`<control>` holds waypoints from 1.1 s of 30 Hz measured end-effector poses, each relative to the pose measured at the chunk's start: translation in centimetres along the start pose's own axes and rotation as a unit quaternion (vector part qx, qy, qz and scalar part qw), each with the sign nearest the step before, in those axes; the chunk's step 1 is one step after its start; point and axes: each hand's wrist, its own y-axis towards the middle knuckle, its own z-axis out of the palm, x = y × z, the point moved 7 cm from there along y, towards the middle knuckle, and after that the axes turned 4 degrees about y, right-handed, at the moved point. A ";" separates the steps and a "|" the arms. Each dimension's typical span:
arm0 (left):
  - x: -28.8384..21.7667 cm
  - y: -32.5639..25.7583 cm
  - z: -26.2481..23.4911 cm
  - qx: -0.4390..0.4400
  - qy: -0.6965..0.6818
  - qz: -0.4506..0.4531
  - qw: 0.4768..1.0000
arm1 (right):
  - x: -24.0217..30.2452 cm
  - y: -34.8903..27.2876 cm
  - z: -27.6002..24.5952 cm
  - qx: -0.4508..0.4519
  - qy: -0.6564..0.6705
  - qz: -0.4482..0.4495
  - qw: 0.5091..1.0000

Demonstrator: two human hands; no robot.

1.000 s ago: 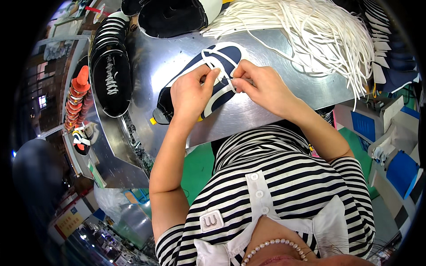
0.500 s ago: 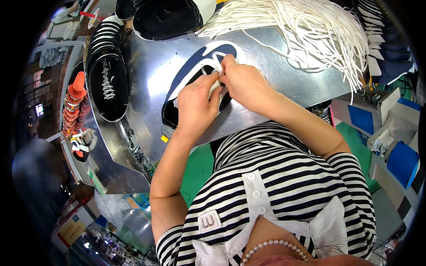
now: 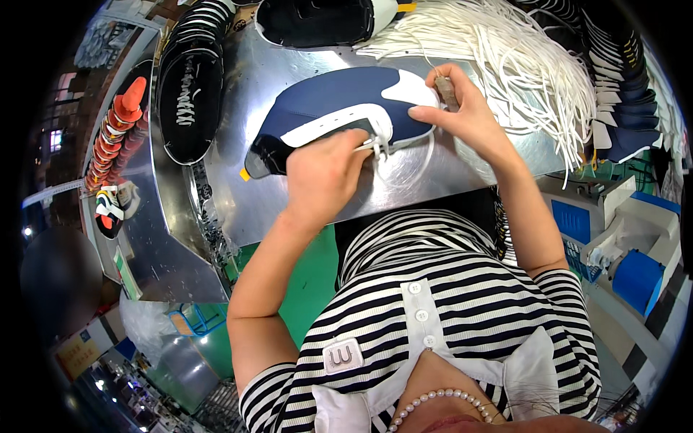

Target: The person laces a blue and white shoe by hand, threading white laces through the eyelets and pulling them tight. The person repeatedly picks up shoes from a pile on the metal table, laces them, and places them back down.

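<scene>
One navy and white shoe upper (image 3: 339,115) lies on its side on the metal table (image 3: 303,195), toe end pointing right, just in front of the person. One white lace (image 3: 404,155) is threaded at its eyelets and loops down onto the table. Left hand (image 3: 325,177) is clenched at the eyelet edge, fingers curled on the upper and pinching the lace near the knot. Right hand (image 3: 462,108) has its grip closed on the toe end of the upper, thumb and fingers pressing the white toe patch; a small brownish tool (image 3: 445,90) sticks up between its fingers, kind unclear. One big pile of loose white laces (image 3: 520,50) lies behind the right hand, at the far right of the table. Two other black shoe uppers: one (image 3: 189,79) at far left with white lacing, one (image 3: 325,22) at the far edge with a white heel. A stack of orange cones (image 3: 119,130) stands left of the table. Small yellow tag (image 3: 246,174) at the heel end of the navy upper. Blue bins (image 3: 635,278) sit lower right, off the table.
</scene>
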 end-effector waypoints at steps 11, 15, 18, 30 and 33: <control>5.8 -1.0 4.8 0.350 -0.408 -0.408 0.738 | 0.3 -0.4 2.8 -0.029 0.067 -0.001 0.997; 8.3 -0.8 5.5 0.199 -0.338 -0.341 0.854 | -2.0 -0.2 2.0 -0.084 0.017 0.023 0.996; 7.7 0.6 3.3 0.108 -0.230 -0.271 0.928 | -2.5 -0.3 1.8 -0.067 0.096 0.092 0.989; 7.6 1.7 -3.5 -0.069 0.016 -0.070 0.995 | -1.8 -0.8 1.0 -0.020 0.108 0.070 0.992; 13.6 -1.3 -10.5 -0.183 0.073 -0.190 0.962 | -0.6 -1.8 -1.3 -0.032 0.131 0.075 0.988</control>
